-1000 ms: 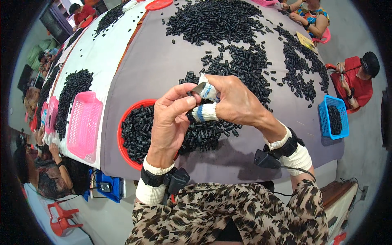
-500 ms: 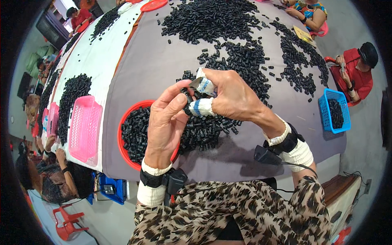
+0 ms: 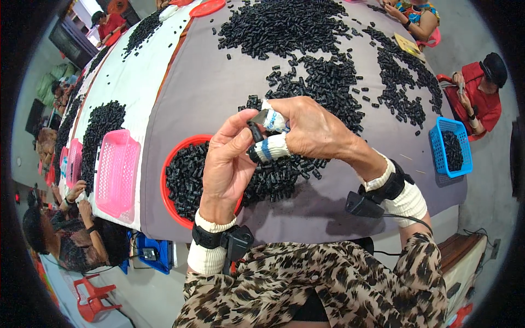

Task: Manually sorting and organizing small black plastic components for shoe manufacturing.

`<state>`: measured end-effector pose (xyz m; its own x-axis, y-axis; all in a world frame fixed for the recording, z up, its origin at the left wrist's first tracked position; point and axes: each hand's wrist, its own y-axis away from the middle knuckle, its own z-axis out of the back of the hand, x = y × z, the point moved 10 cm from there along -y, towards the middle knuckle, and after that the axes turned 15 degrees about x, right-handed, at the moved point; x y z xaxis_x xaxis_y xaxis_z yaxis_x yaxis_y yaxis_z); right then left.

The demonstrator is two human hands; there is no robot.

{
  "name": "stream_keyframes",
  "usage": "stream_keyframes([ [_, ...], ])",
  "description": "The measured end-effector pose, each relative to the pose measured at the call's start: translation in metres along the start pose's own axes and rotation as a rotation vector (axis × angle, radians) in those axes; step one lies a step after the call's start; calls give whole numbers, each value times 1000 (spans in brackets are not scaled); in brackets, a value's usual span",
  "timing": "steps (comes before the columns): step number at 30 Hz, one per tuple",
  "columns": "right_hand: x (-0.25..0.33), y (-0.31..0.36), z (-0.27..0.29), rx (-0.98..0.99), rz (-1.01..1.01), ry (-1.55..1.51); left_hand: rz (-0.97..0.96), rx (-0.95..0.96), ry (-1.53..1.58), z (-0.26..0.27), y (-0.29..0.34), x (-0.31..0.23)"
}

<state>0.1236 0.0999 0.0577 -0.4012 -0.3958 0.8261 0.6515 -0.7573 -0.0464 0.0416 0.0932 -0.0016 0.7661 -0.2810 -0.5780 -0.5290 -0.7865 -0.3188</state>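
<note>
My left hand (image 3: 225, 164) is closed, pinching a small black ribbed cylinder (image 3: 255, 132) between thumb and fingertips. Right against it, my right hand (image 3: 314, 128) grips a short knife (image 3: 260, 116), whose grey blade rests at the upper end of the cylinder. White cloth finger covers (image 3: 272, 148) with blue marks wrap fingers of my right hand; the knife's handle is hidden in the grip. Below my hands lies a red round basin (image 3: 165, 183) full of similar black pieces, partly covered by my left hand. A loose heap of black pieces (image 3: 273, 183) adjoins it.
Large heaps of black pieces (image 3: 281, 27) spread over the grey cloth-covered table (image 3: 186, 93). A pink basket (image 3: 116, 175) stands at left, a blue basket (image 3: 451, 147) with black pieces at right. Several people sit around the table, one in red (image 3: 481, 98) at right.
Both hands have shifted slightly right in the picture, along with the whole scene. The black cylinder sits at a slightly different angle between my fingers, the blade still against it.
</note>
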Motion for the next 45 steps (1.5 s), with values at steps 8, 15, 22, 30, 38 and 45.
stream_keyframes([
  [8, -6, -5, -6, 95, -25, 36, 10, -4, -95, 0, -1, -4],
  [15, -8, -6, -4, 92, 2, 58, 25, -31, -144, -2, -2, -4],
  [22, -4, -6, -6, 104, 53, 63, 22, -25, -137, 2, -2, -3],
  [30, -4, -4, -9, 134, 41, 58, 28, -71, -168, 2, -3, -1],
  [38, -6, -2, -13, 133, 96, 65, 37, -103, -196, -4, 1, -2],
  [45, -13, 1, -13, 126, 58, 45, 41, -110, -217, -4, -1, 1],
])
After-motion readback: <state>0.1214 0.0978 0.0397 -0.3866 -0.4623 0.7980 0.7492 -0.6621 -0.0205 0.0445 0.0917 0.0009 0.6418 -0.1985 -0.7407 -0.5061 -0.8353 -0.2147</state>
